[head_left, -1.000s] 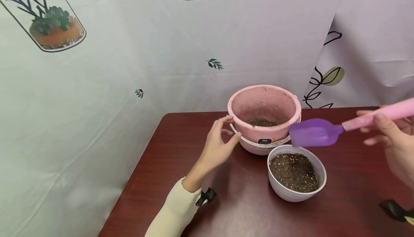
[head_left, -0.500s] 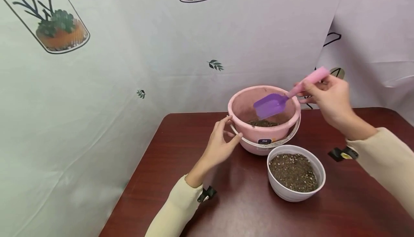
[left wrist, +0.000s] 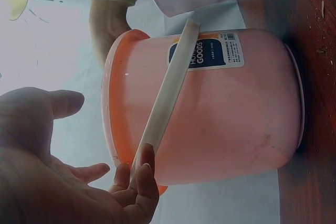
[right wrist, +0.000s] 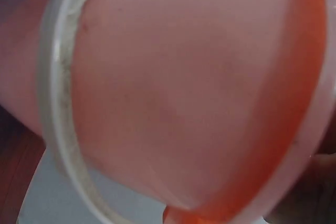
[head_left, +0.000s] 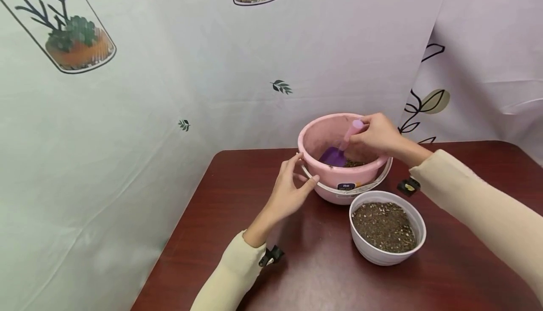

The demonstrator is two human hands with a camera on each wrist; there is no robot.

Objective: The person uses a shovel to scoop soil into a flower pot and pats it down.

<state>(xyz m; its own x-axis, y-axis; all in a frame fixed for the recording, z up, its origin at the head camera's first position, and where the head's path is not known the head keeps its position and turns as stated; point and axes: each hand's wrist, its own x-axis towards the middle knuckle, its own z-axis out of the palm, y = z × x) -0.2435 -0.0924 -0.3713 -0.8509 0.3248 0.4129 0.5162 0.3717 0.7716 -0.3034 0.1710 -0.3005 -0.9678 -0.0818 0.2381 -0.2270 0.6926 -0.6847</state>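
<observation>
A pink bucket (head_left: 335, 176) with soil inside stands on the table. My left hand (head_left: 285, 192) is at its left side; in the left wrist view its outer fingers (left wrist: 146, 198) curl at the white bucket handle (left wrist: 167, 95), while the thumb (left wrist: 67, 103) stands apart. My right hand (head_left: 377, 134) reaches over the right rim and grips the pink handle of a trowel (head_left: 334, 156), whose purple blade points down into the bucket at the soil. In front of the bucket sits a white pot (head_left: 365, 246) filled with dark soil. The right wrist view shows mostly bucket wall (right wrist: 178, 77).
The dark red table (head_left: 203, 235) ends at the left and along the back. Behind it hangs a pale curtain (head_left: 148, 66) printed with plants, close to the bucket. Crumbs of soil (left wrist: 321, 51) lie on the table in the left wrist view.
My right hand has carried the trowel from right of the white pot, leftward over the bucket rim and down inside it. The left hand stays at the bucket.
</observation>
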